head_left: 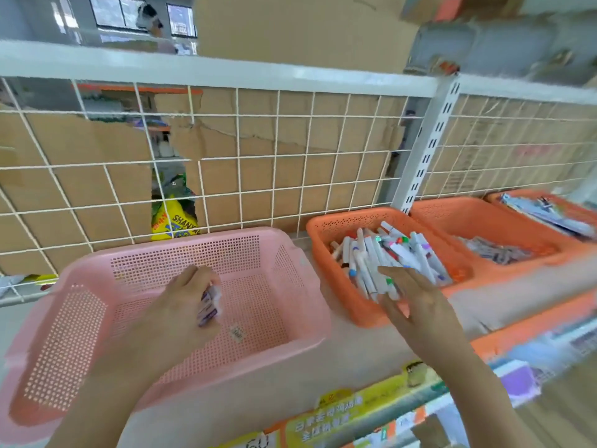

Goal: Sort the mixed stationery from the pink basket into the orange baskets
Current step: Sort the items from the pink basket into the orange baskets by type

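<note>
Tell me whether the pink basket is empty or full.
Nearly empty: the pink basket shows bare mesh floor, with only a small label lying there and the white items the left hand grips.

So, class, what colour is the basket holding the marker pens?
Orange; the basket shows best in the head view.

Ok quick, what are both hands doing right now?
Left hand: gripping a small white-and-purple packet inside the pink plastic mesh basket.
Right hand: open, fingers spread over the white markers in the nearest orange plastic basket.
</note>
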Motion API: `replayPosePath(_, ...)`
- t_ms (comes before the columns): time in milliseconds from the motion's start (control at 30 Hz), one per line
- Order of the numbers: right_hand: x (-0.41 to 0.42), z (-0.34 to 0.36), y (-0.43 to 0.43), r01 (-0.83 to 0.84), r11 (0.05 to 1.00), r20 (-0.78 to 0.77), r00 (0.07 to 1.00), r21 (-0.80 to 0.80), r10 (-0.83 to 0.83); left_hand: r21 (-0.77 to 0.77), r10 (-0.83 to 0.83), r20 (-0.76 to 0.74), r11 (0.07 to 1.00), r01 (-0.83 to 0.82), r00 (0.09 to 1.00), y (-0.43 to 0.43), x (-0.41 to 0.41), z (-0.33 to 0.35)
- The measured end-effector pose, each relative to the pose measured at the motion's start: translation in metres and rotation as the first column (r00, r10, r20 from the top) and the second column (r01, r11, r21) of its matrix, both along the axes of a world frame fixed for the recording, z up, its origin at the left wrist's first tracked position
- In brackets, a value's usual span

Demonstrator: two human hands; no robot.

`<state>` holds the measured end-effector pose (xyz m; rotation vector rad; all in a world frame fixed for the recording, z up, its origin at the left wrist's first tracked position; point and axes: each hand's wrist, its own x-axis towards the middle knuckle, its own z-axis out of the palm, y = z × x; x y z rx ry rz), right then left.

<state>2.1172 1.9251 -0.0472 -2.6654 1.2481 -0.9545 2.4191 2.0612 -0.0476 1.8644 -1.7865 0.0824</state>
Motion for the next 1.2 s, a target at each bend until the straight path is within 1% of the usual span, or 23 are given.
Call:
replayPosePath(67, -0.025, -0.001, -0.001, 0.059, 0.998, -0.010, 0.998, -0.011, -0.060, -0.044, -0.066, -0.050, 0.997, 0.064, 0.997, -0.011, -0.007, -0.004)
replayPosePath(133, -0.051, -0.001, -0.003, 0.098, 0.995, -0.006, 0.995, -0.006, -0.098, -0.084, -0.057, -0.091, 0.995, 0.049, 0.994, -0.020, -0.018, -0.007)
replayPosePath(233, -0.088, 0.000, -0.007, 0.124, 0.992, 0.006, 0.992, -0.017, -0.124, -0.098, -0.063, -0.113, 0.994, 0.052, 0.992, -0.028, -0.043, -0.003)
replayPosePath(367, -0.135, -0.001, -0.012, 0.170, 0.985, 0.037, 0.985, -0.028, -0.169, -0.074, -0.077, -0.078, 0.995, 0.072, 0.994, -0.043, -0.075, 0.002)
replayPosePath(500, -0.186, -0.002, -0.016, 0.192, 0.981, 0.040, 0.981, -0.042, -0.190, -0.104, -0.080, -0.043, 0.992, 0.075, 0.996, -0.058, -0.121, 0.011)
replayPosePath(600, -0.211, -0.004, -0.020, 0.213, 0.976, 0.059, 0.976, -0.044, -0.210, -0.070, -0.017, -0.085, 0.998, 0.011, 0.996, -0.061, -0.142, 0.015)
replayPosePath(633, -0.255, 0.000, -0.022, 0.248, 0.968, 0.067, 0.967, -0.031, -0.245, -0.088, -0.034, -0.095, 0.996, 0.026, 0.995, -0.081, -0.178, 0.013)
replayPosePath(700, -0.273, -0.004, -0.028, 0.240, 0.967, 0.078, 0.969, -0.081, -0.234, -0.093, -0.009, -0.112, 0.996, -0.002, 0.994, -0.084, -0.190, 0.014)
replayPosePath(733, -0.284, -0.002, -0.030, 0.248, 0.967, 0.084, 0.966, -0.062, -0.243, -0.080, 0.005, -0.125, 0.997, -0.016, 0.992, -0.087, -0.201, 0.016)
replayPosePath(867, -0.347, -0.003, -0.040, 0.283, 0.957, 0.063, 0.958, -0.064, -0.279, -0.092, 0.018, -0.077, 0.995, -0.026, 0.997, -0.114, -0.258, 0.016)
replayPosePath(967, -0.389, -0.009, -0.048, 0.309, 0.951, 0.061, 0.950, -0.026, -0.307, -0.104, -0.018, -0.107, 0.995, 0.007, 0.994, -0.132, -0.293, 0.015)
replayPosePath(1033, -0.410, -0.011, -0.053, 0.342, 0.939, 0.061, 0.939, -0.031, -0.339, -0.107, -0.052, -0.114, 0.993, 0.040, 0.992, -0.142, -0.311, 0.015)
replayPosePath(1200, -0.442, -0.011, -0.069, 0.376, 0.926, 0.083, 0.924, -0.032, -0.373, -0.085, -0.083, -0.135, 0.994, 0.072, 0.987, -0.174, -0.344, 0.020)
